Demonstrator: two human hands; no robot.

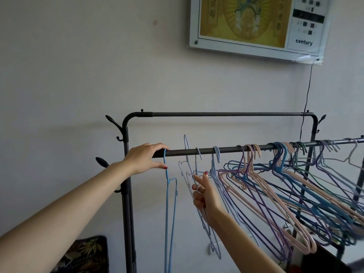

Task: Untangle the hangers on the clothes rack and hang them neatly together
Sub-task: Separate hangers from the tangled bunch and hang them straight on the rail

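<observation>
A dark metal clothes rack has a near rail (228, 149) and a higher far rail (226, 114). A light blue hanger (167, 194) hangs at the near rail's left end, and my left hand (144, 158) pinches its hook there, fingers over the rail. My right hand (203, 194) grips a pale lavender wire hanger (187, 152) whose hook is raised above the rail. To the right, a tangled mass of pink, purple and blue hangers (291, 184) hangs along the rail.
Coat hooks (114, 123) stick out from the rack's left post (127, 194). A framed calendar clock (256, 24) hangs on the wall above, with a black cord (307, 91) running down behind the rack. A floral patterned cushion (86, 255) lies at the lower left.
</observation>
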